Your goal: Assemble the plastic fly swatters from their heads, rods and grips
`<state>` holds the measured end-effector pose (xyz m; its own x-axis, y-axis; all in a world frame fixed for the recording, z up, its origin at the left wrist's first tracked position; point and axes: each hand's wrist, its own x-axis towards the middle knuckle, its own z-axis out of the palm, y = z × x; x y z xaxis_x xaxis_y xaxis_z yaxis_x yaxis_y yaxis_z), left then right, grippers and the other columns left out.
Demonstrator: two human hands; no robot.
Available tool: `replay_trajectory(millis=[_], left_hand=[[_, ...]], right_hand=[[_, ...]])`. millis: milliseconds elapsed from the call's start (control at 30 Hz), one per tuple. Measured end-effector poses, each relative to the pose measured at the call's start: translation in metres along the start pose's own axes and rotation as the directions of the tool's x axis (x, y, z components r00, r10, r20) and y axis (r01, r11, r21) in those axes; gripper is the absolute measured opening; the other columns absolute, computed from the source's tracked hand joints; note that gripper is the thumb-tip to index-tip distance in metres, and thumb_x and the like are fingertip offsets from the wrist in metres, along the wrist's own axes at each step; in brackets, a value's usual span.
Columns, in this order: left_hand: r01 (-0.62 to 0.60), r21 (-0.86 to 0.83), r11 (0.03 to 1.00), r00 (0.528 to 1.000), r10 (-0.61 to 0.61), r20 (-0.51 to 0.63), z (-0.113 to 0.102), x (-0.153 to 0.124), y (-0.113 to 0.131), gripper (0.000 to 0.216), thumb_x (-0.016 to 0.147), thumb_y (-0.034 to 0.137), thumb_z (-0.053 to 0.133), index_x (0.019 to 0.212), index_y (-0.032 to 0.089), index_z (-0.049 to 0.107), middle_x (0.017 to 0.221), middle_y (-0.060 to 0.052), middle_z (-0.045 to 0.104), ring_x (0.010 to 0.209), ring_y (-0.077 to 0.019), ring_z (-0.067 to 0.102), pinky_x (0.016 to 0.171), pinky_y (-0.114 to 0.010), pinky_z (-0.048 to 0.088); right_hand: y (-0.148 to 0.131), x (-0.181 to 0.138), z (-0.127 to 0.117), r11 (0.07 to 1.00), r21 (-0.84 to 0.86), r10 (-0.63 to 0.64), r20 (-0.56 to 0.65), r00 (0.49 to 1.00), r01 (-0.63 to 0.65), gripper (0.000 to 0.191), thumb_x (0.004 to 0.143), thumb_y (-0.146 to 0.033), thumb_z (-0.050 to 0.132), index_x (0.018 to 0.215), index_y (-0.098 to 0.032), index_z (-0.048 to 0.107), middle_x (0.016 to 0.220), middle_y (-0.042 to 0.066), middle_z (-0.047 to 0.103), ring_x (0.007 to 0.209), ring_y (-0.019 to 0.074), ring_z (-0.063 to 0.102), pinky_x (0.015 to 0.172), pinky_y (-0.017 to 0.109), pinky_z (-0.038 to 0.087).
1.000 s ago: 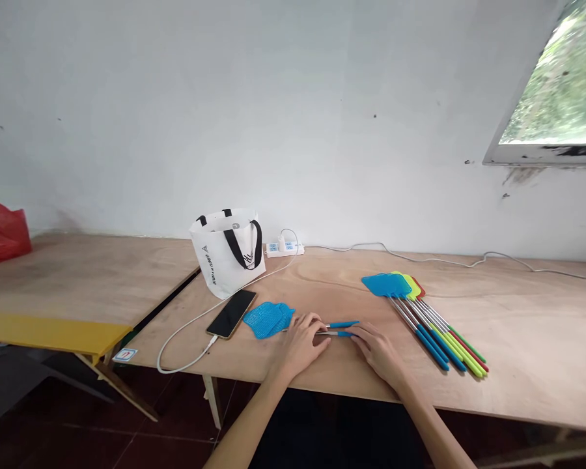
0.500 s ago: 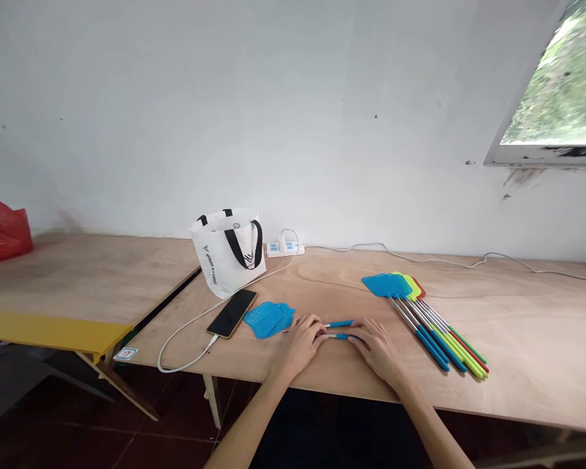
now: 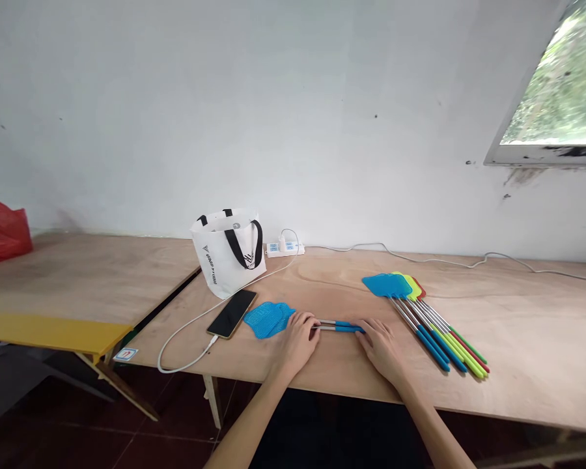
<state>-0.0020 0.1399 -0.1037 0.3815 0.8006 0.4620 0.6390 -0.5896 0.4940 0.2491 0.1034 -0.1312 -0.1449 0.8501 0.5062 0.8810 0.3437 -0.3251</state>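
Note:
Two blue fly swatters with metal shafts lie side by side across the table in front of me. Their overlapping mesh heads (image 3: pixel 268 320) point left. Curled over the shafts just beside the heads is my left hand (image 3: pixel 300 337), covering part of the metal. My right hand (image 3: pixel 379 342) has its fingers closed at the ends of the blue handles (image 3: pixel 348 327), partly hiding the tips. Between the hands, bare shaft and most of the handles show. To the right lies a fanned pile of fly swatters (image 3: pixel 432 332) with blue, yellow-green, red and green handles.
A phone (image 3: pixel 233 314) on a white charging cable lies left of the swatter heads. Behind it stand a white tote bag (image 3: pixel 227 257) and a power strip (image 3: pixel 286 248). A red plastic bag (image 3: pixel 4 228) sits on the far-left table, past a dark gap.
The two handles have come closer together. More metal shaft shows between my hands; the right hand has shifted slightly right and the left slightly left. The pile stays put.

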Motion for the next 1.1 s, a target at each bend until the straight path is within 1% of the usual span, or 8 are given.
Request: replay_trajectory(millis=[100,167,300,500,800,967,1033,1100], left_hand=[[0.018,0.032,0.999,1.000,-0.018,0.001,0.000,-0.002,0.000,0.012,0.094,0.015,0.057,0.099,0.024,0.064,0.114,-0.004,0.067,0.119,-0.0247,0.060,0.118,-0.054,0.029],[0.030,0.042,0.999,0.999,-0.031,0.017,-0.002,-0.003,0.001,0.014,0.095,0.016,0.055,0.102,0.025,0.063,0.119,-0.004,0.066,0.123,-0.0252,0.058,0.120,-0.058,0.024],[-0.011,0.055,0.998,0.998,0.008,0.057,-0.005,-0.004,0.003,0.016,0.098,0.018,0.050,0.108,0.025,0.061,0.122,-0.005,0.065,0.122,-0.0250,0.058,0.118,-0.056,0.027],[-0.043,0.118,0.992,0.997,0.035,0.069,-0.008,-0.004,0.006,0.015,0.100,0.020,0.049,0.108,0.026,0.060,0.120,-0.005,0.065,0.119,-0.0251,0.059,0.115,-0.053,0.031],[-0.048,0.141,0.989,0.997,0.039,0.068,-0.007,-0.004,0.005,0.017,0.100,0.020,0.049,0.111,0.026,0.060,0.123,-0.005,0.064,0.119,-0.0248,0.058,0.116,-0.054,0.030],[-0.045,0.118,0.992,0.997,0.037,0.066,-0.006,-0.005,0.006,0.017,0.100,0.018,0.048,0.108,0.025,0.061,0.122,-0.006,0.064,0.120,-0.0265,0.059,0.116,-0.057,0.030],[-0.035,0.078,0.996,0.997,0.030,0.069,-0.006,-0.004,0.007,0.017,0.099,0.018,0.049,0.110,0.025,0.060,0.123,-0.006,0.064,0.121,-0.0264,0.059,0.118,-0.057,0.029],[-0.020,0.022,1.000,0.998,0.019,0.061,-0.008,-0.002,0.008,0.017,0.098,0.020,0.052,0.112,0.026,0.060,0.126,-0.006,0.063,0.123,-0.0261,0.059,0.118,-0.055,0.031]], right_hand=[[0.002,0.001,-0.003,1.000,0.020,0.010,0.011,1.000,-0.011,0.031,0.101,-0.029,0.045,0.124,-0.028,0.065,0.118,0.007,0.071,0.113,0.0272,0.064,0.100,0.048,0.048],[0.004,0.001,-0.008,0.998,0.065,-0.007,0.053,0.999,0.004,0.032,0.100,-0.031,0.046,0.128,-0.029,0.064,0.120,0.007,0.070,0.115,0.0268,0.063,0.101,0.048,0.048],[0.011,0.002,-0.015,0.993,0.120,-0.030,0.103,0.994,0.018,0.038,0.100,-0.034,0.048,0.136,-0.033,0.059,0.125,0.005,0.068,0.119,0.0255,0.062,0.102,0.047,0.049],[0.009,-0.001,-0.008,0.996,0.092,-0.028,0.078,0.997,0.020,0.036,0.102,-0.033,0.043,0.135,-0.030,0.057,0.128,0.007,0.065,0.120,0.0266,0.060,0.105,0.051,0.047],[0.005,0.000,-0.009,0.998,0.054,-0.040,0.052,0.998,0.037,0.036,0.102,-0.031,0.043,0.134,-0.031,0.057,0.126,0.007,0.066,0.118,0.0260,0.062,0.103,0.049,0.049],[0.005,-0.001,-0.007,0.998,0.057,-0.038,0.060,0.997,0.035,0.034,0.102,-0.031,0.042,0.133,-0.030,0.056,0.126,0.007,0.066,0.118,0.0269,0.061,0.103,0.050,0.048],[0.006,-0.001,-0.006,0.998,0.056,-0.017,0.046,0.999,0.014,0.030,0.102,-0.033,0.043,0.129,-0.027,0.056,0.122,0.009,0.067,0.116,0.0279,0.061,0.102,0.050,0.049],[0.006,-0.002,-0.007,0.998,0.068,-0.003,0.030,1.000,0.001,0.026,0.102,-0.034,0.043,0.122,-0.025,0.057,0.117,0.010,0.067,0.113,0.0283,0.062,0.099,0.050,0.050]])
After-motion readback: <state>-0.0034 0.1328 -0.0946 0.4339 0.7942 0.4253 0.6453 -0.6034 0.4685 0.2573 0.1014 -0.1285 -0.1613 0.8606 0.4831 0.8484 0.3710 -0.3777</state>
